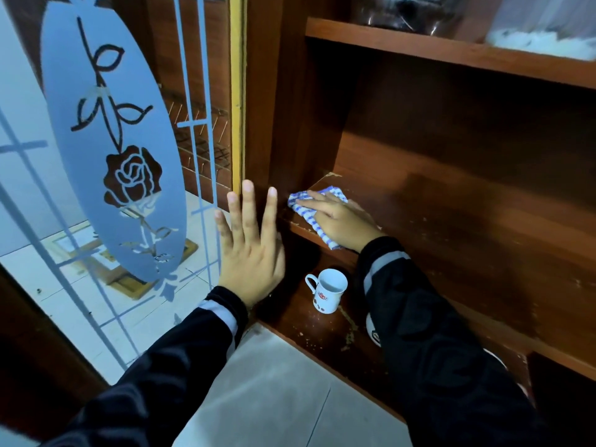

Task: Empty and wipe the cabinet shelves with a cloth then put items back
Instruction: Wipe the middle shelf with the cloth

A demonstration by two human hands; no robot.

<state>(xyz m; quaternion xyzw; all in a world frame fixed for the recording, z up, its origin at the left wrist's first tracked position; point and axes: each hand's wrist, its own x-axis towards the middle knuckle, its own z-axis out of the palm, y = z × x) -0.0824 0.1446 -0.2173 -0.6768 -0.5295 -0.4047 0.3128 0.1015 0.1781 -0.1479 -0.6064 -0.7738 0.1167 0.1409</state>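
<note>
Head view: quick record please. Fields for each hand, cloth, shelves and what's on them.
left hand: fingers spread, by the door edge; contact unclear
right hand: flat on the cloth, pressing it down
cloth: blue-white check, at the left front corner of the middle shelf
middle shelf: visible part holds only the cloth
lower shelf: white mug, upright, handle left; surface speckled
top shelf: glass vessel, white item
door: glass with frosted rose, open
</note>
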